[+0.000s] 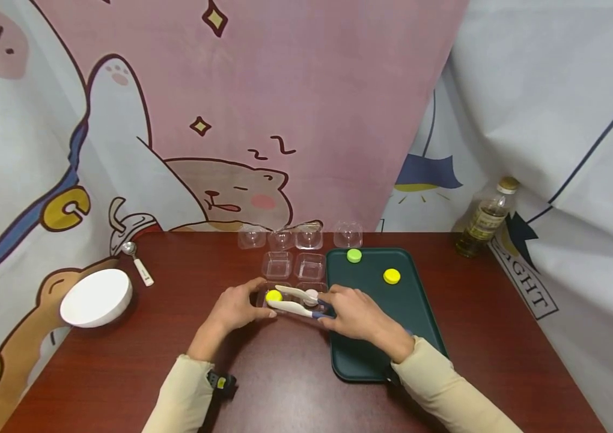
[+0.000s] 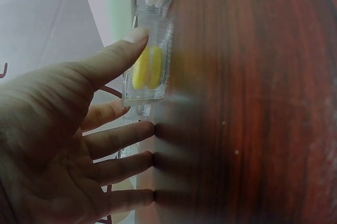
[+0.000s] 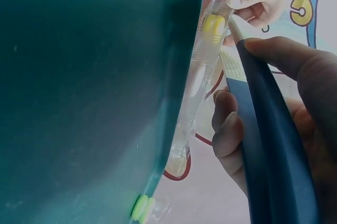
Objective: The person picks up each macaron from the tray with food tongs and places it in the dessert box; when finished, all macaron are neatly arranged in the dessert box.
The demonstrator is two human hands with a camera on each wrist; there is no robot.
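Observation:
My left hand (image 1: 236, 307) is at the left end of a clear plastic box (image 2: 152, 93), thumb on its near side and index fingertip at its far corner. The other fingers spread out straight. A yellow macaron (image 1: 273, 296) sits inside this box. My right hand (image 1: 355, 313) grips tongs (image 3: 263, 108) with blue handles and pale tips; the tips part around the yellow macaron in the head view. Under the tongs, a second clear box holds a whitish macaron (image 1: 311, 297).
A dark green tray (image 1: 377, 337) bears a green macaron (image 1: 354, 255) and another yellow macaron (image 1: 391, 276). Empty clear boxes (image 1: 310, 266) and several clear lids (image 1: 348, 234) stand behind. A white bowl (image 1: 97, 299) and a scoop (image 1: 137, 264) are left; a bottle (image 1: 482, 224) stands back right.

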